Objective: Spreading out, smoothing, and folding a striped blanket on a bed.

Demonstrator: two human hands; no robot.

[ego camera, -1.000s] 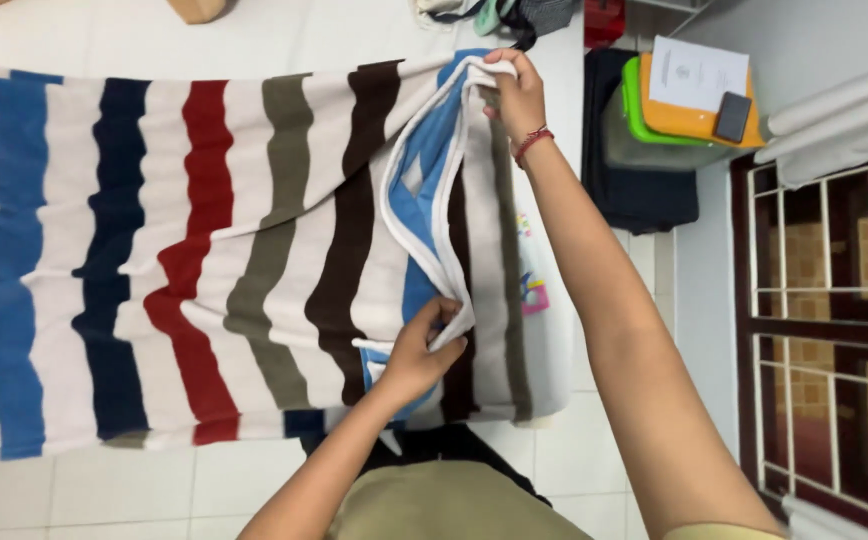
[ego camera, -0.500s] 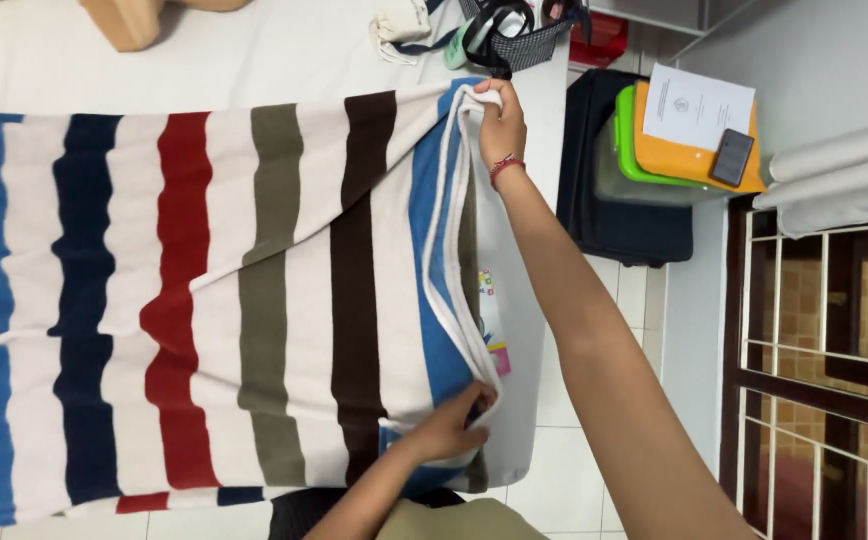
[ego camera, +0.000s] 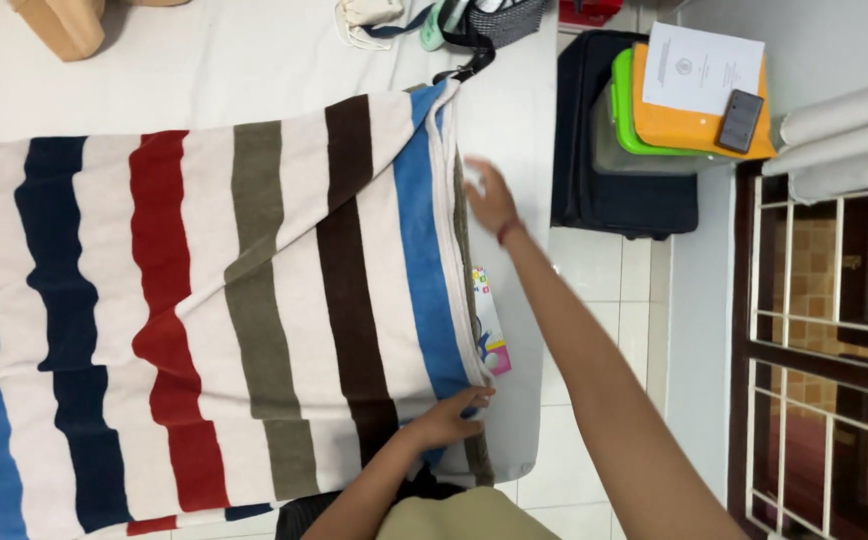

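The striped towel (ego camera: pixel 254 300) lies spread on the white table (ego camera: pixel 514 130). The left hand (ego camera: pixel 449 418) pinches its near folded corner; the right hand (ego camera: pixel 489 198), blurred, seems open above the edge. Press flat, aligning edges.

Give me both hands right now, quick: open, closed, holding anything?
Left hand: fingers resting on the near edge of the striped towel; whether it grips cannot be told.
Right hand: open, fingers spread, blurred, holding nothing, beside the towel's folded edge.

Bare forearms; red thread bracelet (ego camera: pixel 506 231) on right wrist; olive-khaki top (ego camera: pixel 464 515) at chest.
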